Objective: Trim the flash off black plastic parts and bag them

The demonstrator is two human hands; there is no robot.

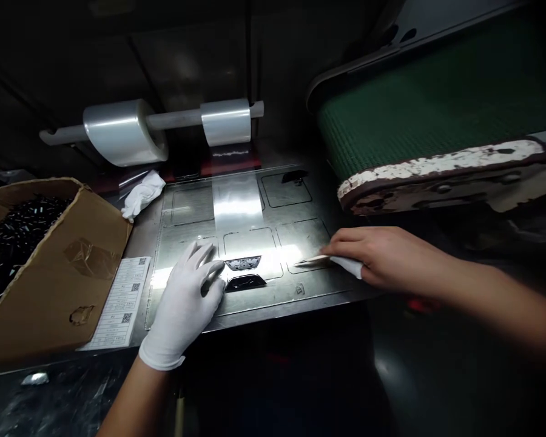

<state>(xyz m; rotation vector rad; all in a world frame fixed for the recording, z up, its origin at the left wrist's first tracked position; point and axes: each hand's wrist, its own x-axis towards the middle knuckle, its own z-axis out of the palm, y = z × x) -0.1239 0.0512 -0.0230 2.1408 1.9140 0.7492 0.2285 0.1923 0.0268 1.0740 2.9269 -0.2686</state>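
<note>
My left hand [191,297], in a white glove, rests on the metal plate [177,255] with its fingers slightly bent and apart. Its index fingertip reaches the left end of a small trapezoid piece [242,263] with a patterned grey face and dark rim. Just below lies a glossy black trapezoid piece [244,283], close to the thumb. My right hand [368,255] is closed around a thin, pale, pointed tool [312,260], whose tip lies over the plate, right of both pieces. Something white [348,266] shows under that hand, its nature unclear.
Clear film from a roll [226,123] runs down onto the plate; a larger roll [118,132] shares its bar. At left are a cardboard box [73,267] of small black pieces, label sheets [121,303] and crumpled white cloth [144,194]. A green conveyor belt [428,103] overhangs the right.
</note>
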